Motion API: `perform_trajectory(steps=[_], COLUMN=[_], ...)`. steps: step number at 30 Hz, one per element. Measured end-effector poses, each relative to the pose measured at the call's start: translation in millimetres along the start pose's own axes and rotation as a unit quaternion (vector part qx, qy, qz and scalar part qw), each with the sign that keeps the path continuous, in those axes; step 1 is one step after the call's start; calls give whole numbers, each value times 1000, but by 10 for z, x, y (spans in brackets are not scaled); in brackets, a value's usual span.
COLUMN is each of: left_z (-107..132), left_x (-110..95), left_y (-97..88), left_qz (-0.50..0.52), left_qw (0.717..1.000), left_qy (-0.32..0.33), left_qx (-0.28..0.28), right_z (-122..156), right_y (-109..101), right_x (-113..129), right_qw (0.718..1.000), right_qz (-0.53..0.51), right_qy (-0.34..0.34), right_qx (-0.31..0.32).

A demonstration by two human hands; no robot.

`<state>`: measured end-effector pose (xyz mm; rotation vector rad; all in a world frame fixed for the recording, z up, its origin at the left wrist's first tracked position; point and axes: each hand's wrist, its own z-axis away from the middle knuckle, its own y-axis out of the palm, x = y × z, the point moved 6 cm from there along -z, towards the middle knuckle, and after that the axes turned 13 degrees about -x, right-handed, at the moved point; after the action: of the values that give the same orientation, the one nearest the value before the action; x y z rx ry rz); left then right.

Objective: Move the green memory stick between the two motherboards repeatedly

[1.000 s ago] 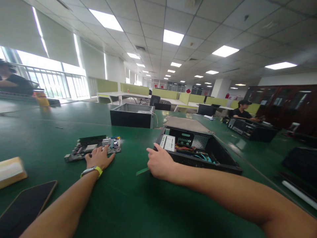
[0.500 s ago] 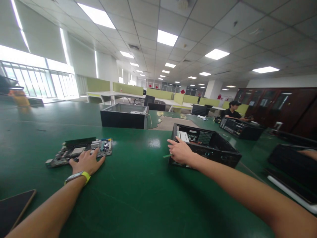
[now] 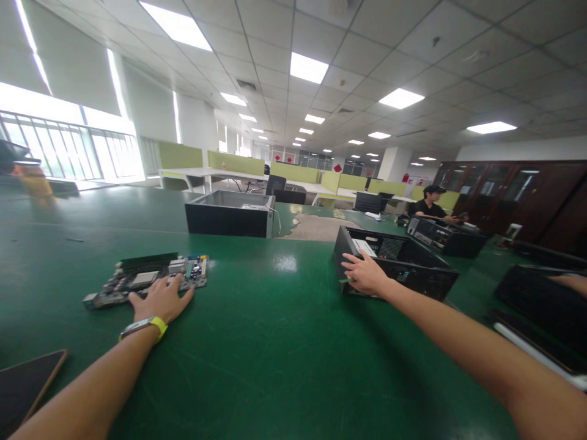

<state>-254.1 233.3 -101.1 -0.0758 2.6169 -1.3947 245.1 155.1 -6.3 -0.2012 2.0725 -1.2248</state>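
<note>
On the left, a motherboard [image 3: 147,280] lies flat on the green tabletop. My left hand [image 3: 160,298], with a yellow-green watch band at the wrist, rests on its near edge, fingers spread. To the right stands a black computer case [image 3: 422,275], its top side uncovered, with a white-labelled part [image 3: 364,246] inside. My right hand [image 3: 367,274] lies against its near left corner with the fingers stretched out and apart. A thin green strip [image 3: 345,281] shows at the fingers' lower side; what it belongs to is unclear. The right palm is hidden.
Another open case [image 3: 229,220] stands at the back. A person [image 3: 433,205] sits behind a further case [image 3: 447,237]. At the right edge another person's hand [image 3: 571,282] touches a black case [image 3: 527,293]. A dark flat object [image 3: 30,385] lies lower left.
The black case has slid to the right and slightly away, with my right hand moving along on its corner. My left hand and the motherboard have stayed in place.
</note>
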Motion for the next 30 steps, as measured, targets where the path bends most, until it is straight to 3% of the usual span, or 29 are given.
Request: perform_trajectory(steps=[16,26,30], left_z=[-7,-63,-12], left_x=[-7,78,-118], left_y=[-43,-50,-156], left_qz=[1,-13,-24], left_qw=[1000,1000,999], left_qy=[5,-3,2], left_qx=[10,20,46], right_z=[717,692,634], right_y=[203,263,281], right_x=[-677,-693,-717], right_qw=[995,993,992], right_qz=[29,47,50], right_qy=[79,105,109], right_qx=[50,31,23])
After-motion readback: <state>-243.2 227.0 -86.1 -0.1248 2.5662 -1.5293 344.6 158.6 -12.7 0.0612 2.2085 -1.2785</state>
